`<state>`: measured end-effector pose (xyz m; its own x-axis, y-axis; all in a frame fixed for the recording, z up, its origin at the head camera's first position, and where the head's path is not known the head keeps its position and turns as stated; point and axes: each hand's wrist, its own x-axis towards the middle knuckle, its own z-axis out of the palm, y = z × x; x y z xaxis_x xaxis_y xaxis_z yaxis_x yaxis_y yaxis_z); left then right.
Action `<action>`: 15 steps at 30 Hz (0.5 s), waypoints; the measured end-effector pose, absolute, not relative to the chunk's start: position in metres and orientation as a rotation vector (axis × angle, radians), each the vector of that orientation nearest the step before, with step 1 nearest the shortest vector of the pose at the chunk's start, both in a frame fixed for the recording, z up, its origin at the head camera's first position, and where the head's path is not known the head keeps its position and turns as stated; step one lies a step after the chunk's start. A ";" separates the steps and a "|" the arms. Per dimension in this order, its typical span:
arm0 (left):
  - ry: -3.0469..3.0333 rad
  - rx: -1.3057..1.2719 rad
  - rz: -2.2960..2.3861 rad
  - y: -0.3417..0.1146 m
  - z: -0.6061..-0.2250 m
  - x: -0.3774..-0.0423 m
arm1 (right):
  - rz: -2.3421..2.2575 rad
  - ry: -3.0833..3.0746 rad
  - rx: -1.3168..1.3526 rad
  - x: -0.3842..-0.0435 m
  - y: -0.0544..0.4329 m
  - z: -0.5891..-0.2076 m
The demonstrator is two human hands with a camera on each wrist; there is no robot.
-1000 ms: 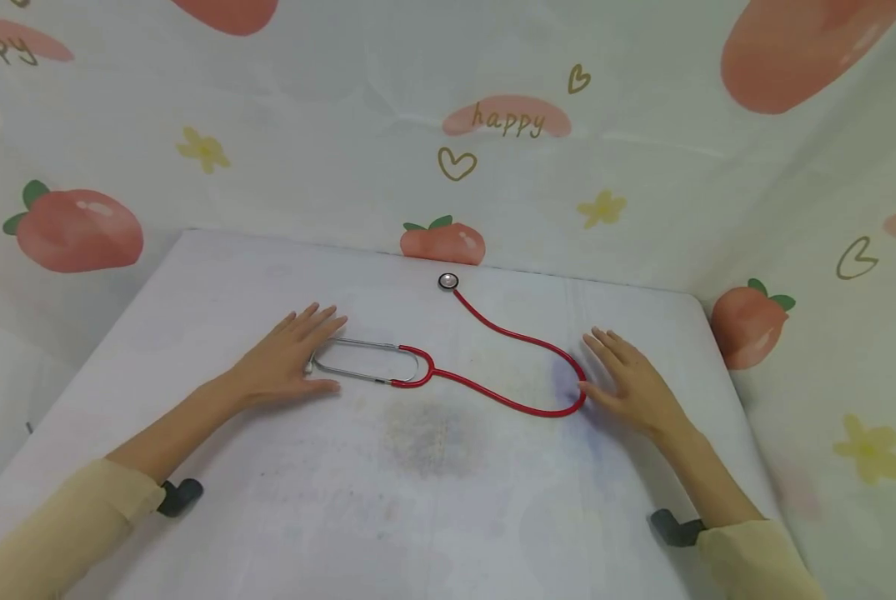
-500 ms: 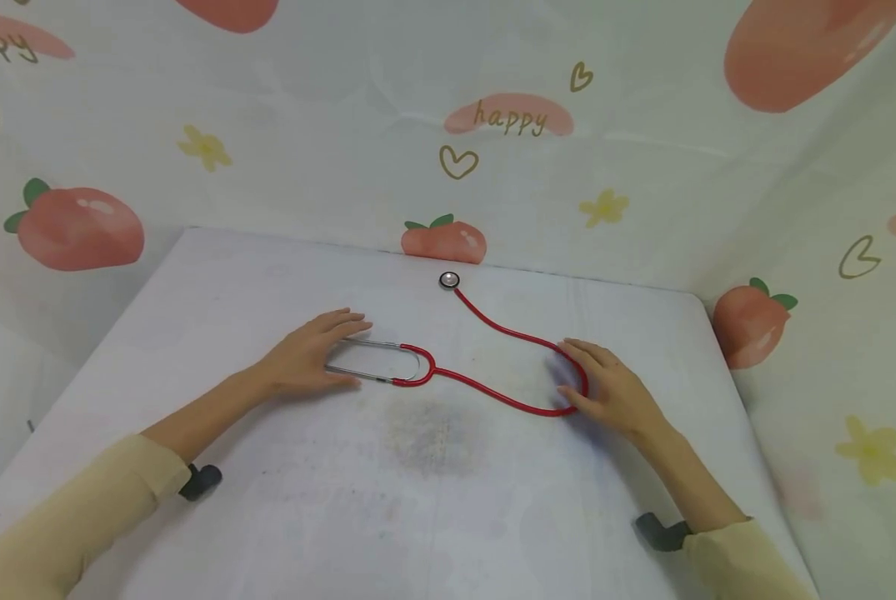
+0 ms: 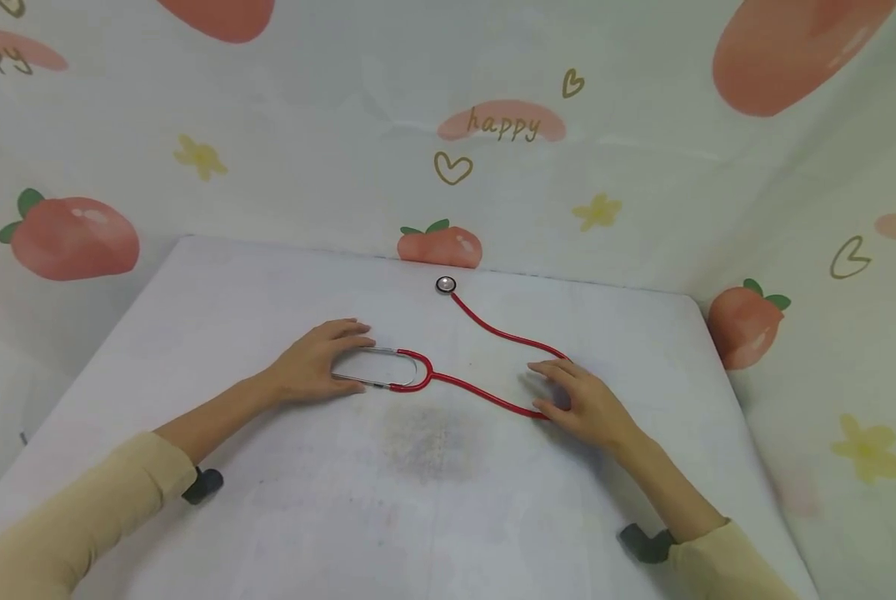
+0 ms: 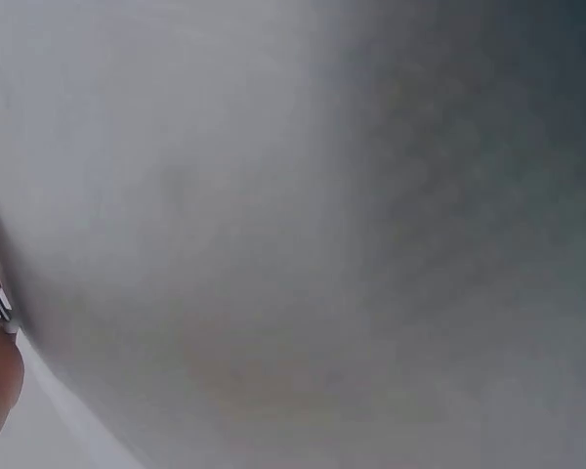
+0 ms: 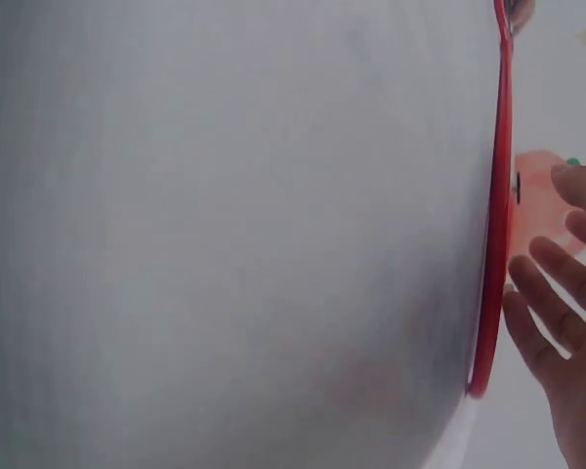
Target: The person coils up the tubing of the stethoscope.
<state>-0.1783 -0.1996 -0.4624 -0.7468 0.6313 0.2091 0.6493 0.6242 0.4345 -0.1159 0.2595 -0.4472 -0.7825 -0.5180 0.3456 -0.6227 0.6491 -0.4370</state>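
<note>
A stethoscope with red tubing [image 3: 485,392] lies on the table in the head view. Its round chest piece [image 3: 446,285] sits toward the back, and its metal ear tubes [image 3: 365,382] point left. My left hand [image 3: 314,362] arches over the ear-tube end, thumb at the near tube and fingertips by the far one; the earpieces are hidden under it. My right hand [image 3: 586,407] is over the tubing's right-hand bend, covering it, with fingers loosely bent. In the right wrist view its fingers [image 5: 542,327] are spread just above the red tube, not closed round it.
The white table [image 3: 327,517] ends at the back against a hanging cloth [image 3: 327,167] printed with peaches, hearts and flowers. More cloth hangs at both sides. Dark wrist-worn devices [image 3: 646,543] show by the sleeves. A greyish stain marks the table's middle.
My right hand has moved left and nearer, over the tubing bend. My left hand has come right along the ear tubes, its fingers bending more around them. The stethoscope stays in place.
</note>
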 end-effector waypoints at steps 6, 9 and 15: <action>-2.807 -1.092 -0.764 -0.200 -0.466 -0.179 | 0.980 -2.736 0.945 -0.113 0.250 -0.451; -2.812 -1.079 -0.780 -0.200 -0.467 -0.179 | 1.030 -2.772 0.944 -0.111 0.245 -0.451; -2.793 -1.053 -0.830 -0.199 -0.467 -0.180 | 1.004 -2.844 0.916 -0.111 0.236 -0.450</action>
